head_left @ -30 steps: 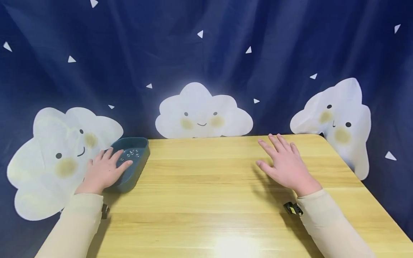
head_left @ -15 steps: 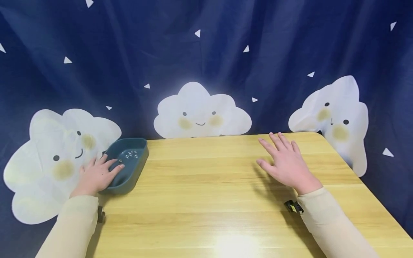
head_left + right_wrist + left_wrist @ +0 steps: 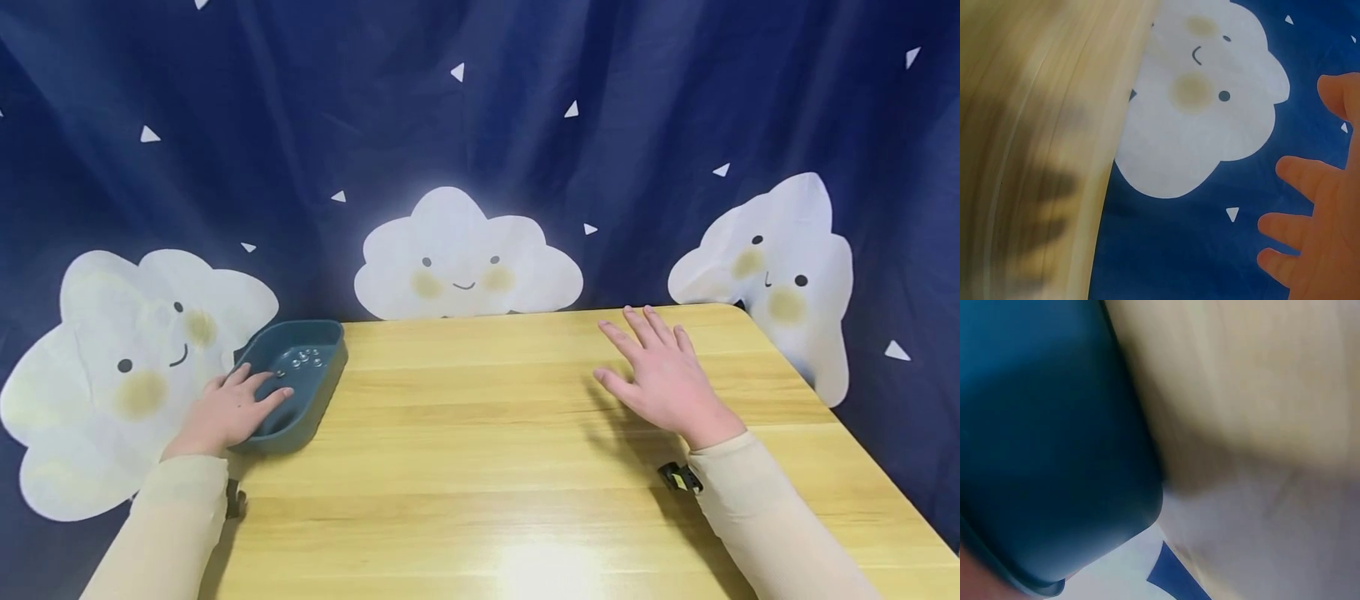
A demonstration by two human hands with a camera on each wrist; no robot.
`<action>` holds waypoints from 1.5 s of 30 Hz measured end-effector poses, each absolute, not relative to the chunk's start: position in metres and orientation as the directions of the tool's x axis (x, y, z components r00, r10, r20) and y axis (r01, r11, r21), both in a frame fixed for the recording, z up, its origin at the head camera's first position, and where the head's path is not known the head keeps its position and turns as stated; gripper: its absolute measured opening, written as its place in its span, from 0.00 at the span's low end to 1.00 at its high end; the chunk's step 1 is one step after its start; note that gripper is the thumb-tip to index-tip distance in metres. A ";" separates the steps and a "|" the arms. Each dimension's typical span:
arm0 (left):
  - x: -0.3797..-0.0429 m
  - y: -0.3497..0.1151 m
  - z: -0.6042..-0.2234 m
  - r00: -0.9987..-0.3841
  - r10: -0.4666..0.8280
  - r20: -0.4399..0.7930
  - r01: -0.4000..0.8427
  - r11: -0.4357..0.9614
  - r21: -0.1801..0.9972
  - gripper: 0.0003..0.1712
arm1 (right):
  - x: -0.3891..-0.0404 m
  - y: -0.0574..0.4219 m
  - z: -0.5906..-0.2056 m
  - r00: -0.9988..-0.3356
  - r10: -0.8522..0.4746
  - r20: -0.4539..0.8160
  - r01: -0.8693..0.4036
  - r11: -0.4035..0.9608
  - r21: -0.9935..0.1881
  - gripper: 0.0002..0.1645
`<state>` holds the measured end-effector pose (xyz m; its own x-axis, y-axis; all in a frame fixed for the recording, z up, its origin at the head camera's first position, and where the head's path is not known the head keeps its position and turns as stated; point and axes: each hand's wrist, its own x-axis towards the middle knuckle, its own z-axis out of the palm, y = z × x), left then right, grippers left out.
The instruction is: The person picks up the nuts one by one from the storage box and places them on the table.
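Observation:
A dark teal tray (image 3: 324, 392) stands at the table's left edge, with several small shiny clear beads (image 3: 303, 357) in its far part. My left hand (image 3: 225, 412) is at the tray's left rim, its thumb and index finger extending over the inside. In the left wrist view the tray's smooth wall (image 3: 1072, 425) fills the left side, with a strip of the hand (image 3: 979, 581) beyond its rim. My right hand (image 3: 671, 387) is spread above the right side of the table and holds nothing; its spread fingers (image 3: 1300, 172) show in the right wrist view.
A light wood table (image 3: 480, 433) reaches across the view, its rounded far corner at the right. Behind it hangs a dark blue curtain (image 3: 510, 100) printed with white clouds (image 3: 465, 242) and small triangles. A black strap device (image 3: 680, 477) sits under the right wrist.
My left hand has drawn back from over the tray to its left rim, then shifted slightly right. The tray has moved a touch right. My right hand has stayed put; the view has shifted slightly.

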<state>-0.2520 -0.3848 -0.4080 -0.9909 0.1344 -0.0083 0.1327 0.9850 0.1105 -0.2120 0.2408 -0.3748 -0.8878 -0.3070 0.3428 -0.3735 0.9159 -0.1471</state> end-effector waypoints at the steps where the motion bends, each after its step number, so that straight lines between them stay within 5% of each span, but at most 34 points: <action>1: -0.252 -0.383 -0.408 -0.990 0.144 -0.005 0.143 0.984 0.109 0.47 | -0.212 0.241 -0.375 -0.887 -0.307 0.344 -0.374 0.916 -0.146 0.44; 45: -0.226 -0.243 -0.402 -0.937 0.349 0.034 0.350 0.936 0.030 0.36 | -0.211 0.241 -0.373 -0.879 -0.334 0.341 -0.399 0.906 -0.142 0.43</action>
